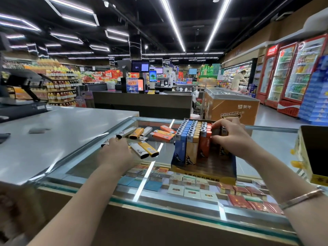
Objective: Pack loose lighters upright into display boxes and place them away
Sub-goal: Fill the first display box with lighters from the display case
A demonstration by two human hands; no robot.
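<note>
A blue and yellow display box (204, 172) stands on the glass counter (99, 157), holding rows of upright lighters (192, 137) in blue, yellow and orange. My right hand (229, 137) grips a group of upright lighters at the box's right side. Loose lighters (142, 134) in white, yellow and orange lie flat on the glass to the left of the box. My left hand (115, 153) rests over the nearest of them, fingers on a white lighter (106, 143) at the counter's metal edge; its grip is hidden by the back of the hand.
A second display box (312, 155) with a dark inside stands at the right edge of the counter. Cigarette packs lie under the glass. A grey checkout surface (53, 132) lies to the left. Behind are a freezer chest (230, 103) and drink fridges.
</note>
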